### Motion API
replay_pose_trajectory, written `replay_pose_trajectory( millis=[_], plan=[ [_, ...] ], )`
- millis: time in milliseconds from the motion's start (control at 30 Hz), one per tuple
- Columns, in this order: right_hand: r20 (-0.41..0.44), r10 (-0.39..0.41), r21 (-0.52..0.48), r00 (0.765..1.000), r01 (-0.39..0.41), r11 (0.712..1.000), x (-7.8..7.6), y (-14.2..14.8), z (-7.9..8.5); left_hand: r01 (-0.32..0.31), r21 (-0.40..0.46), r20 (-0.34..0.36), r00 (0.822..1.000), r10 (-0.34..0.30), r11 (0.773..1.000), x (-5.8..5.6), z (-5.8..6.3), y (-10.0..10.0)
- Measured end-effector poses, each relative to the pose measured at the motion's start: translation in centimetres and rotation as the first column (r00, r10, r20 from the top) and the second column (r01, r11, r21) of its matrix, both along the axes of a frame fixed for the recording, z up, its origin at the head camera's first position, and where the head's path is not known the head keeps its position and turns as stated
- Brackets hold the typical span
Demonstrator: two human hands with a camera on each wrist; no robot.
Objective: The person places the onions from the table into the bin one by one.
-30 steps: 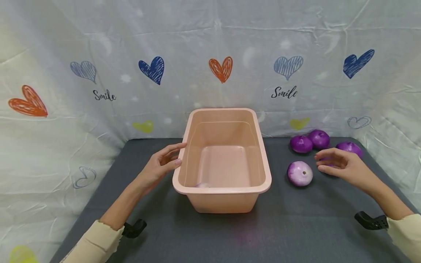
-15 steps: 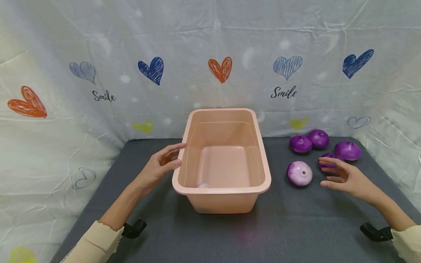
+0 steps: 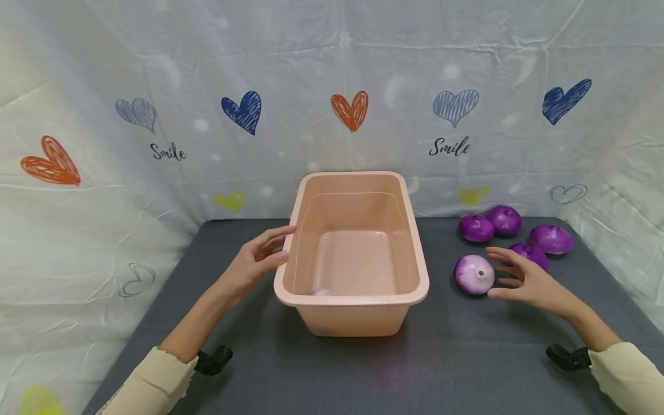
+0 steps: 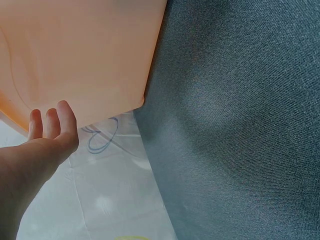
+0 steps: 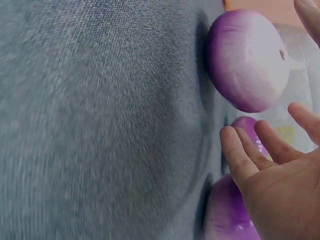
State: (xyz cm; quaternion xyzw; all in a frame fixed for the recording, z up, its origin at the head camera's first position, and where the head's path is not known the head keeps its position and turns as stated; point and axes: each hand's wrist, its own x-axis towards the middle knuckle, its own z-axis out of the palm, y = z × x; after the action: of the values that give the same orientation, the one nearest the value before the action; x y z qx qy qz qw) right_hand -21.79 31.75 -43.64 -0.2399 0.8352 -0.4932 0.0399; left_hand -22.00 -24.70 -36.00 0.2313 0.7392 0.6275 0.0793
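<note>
My left hand [image 3: 254, 262] touches the left rim of a peach plastic basin [image 3: 353, 300], its fingers extended; the left wrist view has the fingers [image 4: 66, 120] against the basin's side. A pale piece, probably an onion [image 3: 321, 292], shows inside, mostly hidden by the front rim. Right of the basin sits a white-and-purple onion [image 3: 474, 274]. My right hand [image 3: 531, 282] hovers just to its right with fingers spread and holds nothing. In the right wrist view a gap separates the fingertips [image 5: 228, 134] from that onion [image 5: 247, 60]. A dark purple onion [image 3: 530, 252] lies partly behind this hand.
More purple onions lie at the table's back right: one [image 3: 476, 228] touching or close to another [image 3: 504, 221], and a third [image 3: 551, 239] nearer the right edge. A dark grey cloth [image 3: 332, 374] covers the table. A white curtain [image 3: 290, 132] with printed hearts hangs behind.
My right hand first drew back towards me from the dark purple onions, then moved left to the white-and-purple onion. The left hand stays at the basin's rim.
</note>
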Motion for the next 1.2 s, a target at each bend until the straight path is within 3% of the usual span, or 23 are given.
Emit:
replay_pose_trajectory(
  millis=[333, 567, 1000, 1200],
  plan=[
    [-0.006, 0.037, -0.01, 0.999, -0.037, 0.999, -1.4, -1.1, -1.0, 0.004, 0.006, 0.004, 1.0, -0.004, 1.0, 0.0, -0.1, 0.0],
    [-0.058, 0.079, -0.014, 0.995, -0.08, 0.997, -2.1, -1.7, -1.2, 0.009, 0.017, 0.005, 1.0, -0.01, 1.0, -0.1, -0.2, 0.0],
    [-0.055, 0.053, -0.04, 0.997, -0.056, 0.998, -1.8, -1.2, -1.4, -0.008, 0.018, 0.009, 1.0, 0.008, 1.0, 0.0, -0.2, 0.0],
    [-0.039, 0.023, -0.053, 0.999, -0.025, 0.998, -1.4, -1.2, -0.4, -0.009, 0.023, 0.013, 1.0, 0.009, 1.0, 0.1, -0.2, 0.0]
  ],
)
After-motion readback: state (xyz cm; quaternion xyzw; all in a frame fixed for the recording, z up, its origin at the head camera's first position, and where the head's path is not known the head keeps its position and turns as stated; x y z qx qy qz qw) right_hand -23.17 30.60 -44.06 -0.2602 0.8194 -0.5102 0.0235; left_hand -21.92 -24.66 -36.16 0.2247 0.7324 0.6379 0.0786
